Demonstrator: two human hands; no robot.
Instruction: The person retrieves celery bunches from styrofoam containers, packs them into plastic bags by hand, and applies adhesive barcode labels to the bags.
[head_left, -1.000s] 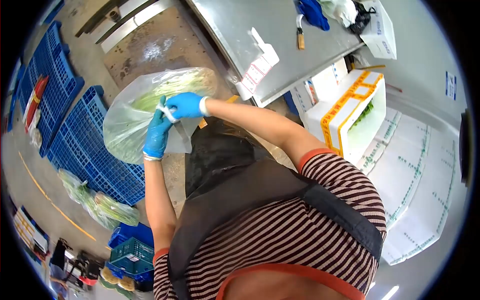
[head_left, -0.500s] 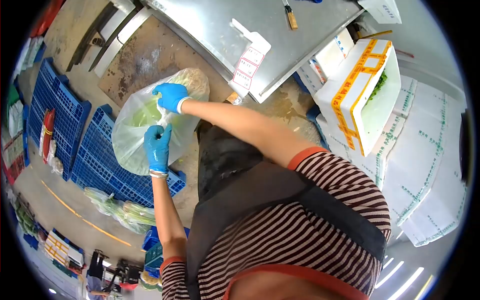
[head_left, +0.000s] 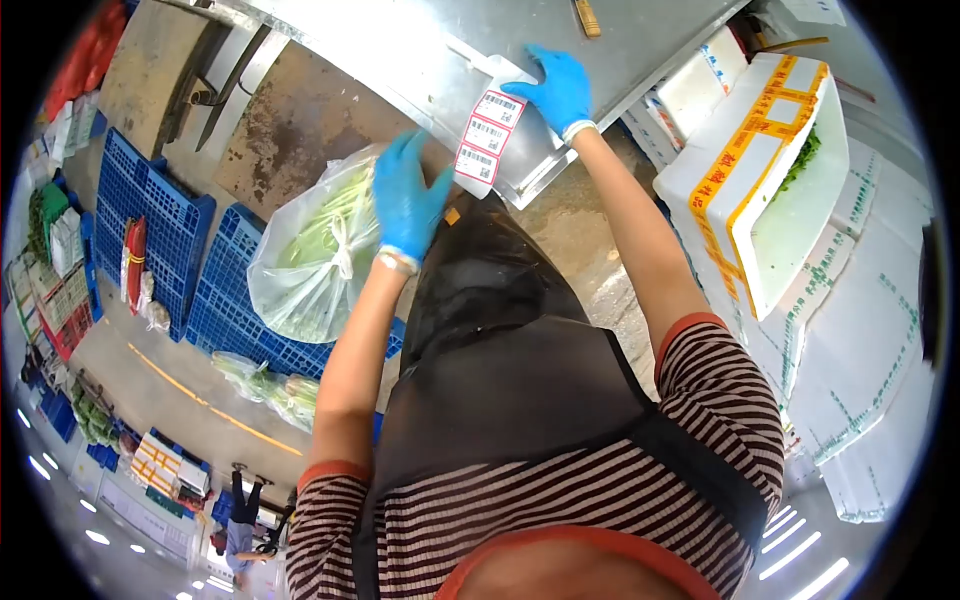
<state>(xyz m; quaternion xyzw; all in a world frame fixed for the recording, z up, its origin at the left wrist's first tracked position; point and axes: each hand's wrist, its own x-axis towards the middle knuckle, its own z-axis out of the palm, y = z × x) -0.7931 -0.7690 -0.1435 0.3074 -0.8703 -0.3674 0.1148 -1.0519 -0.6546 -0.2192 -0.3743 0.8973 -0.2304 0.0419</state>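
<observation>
My right hand (head_left: 560, 88), in a blue glove, is over the metal table (head_left: 420, 45). Its fingers are spread, with one fingertip at the upper edge of a white label strip (head_left: 483, 140). Three red-bordered printed labels show on the strip, which hangs over the table's near corner. My left hand (head_left: 408, 200), also blue-gloved, is in the air with thumb and fingers apart, holding nothing. Just left of it sits a clear plastic bag (head_left: 300, 285) of long pale-green stalk vegetables (head_left: 325, 215), its neck knotted.
Blue plastic pallets (head_left: 150, 225) stand at the left, with bagged greens (head_left: 265, 385) near them. A white foam box (head_left: 740, 170) with orange tape and leafy greens inside is at the right, beside stacked white boxes (head_left: 880, 300). Another person (head_left: 240, 530) stands far off at lower left.
Both hands have left the bag's neck, which now shows a knot. My right hand has moved to the label strip, my left hand up and right. The view has shifted slightly.
</observation>
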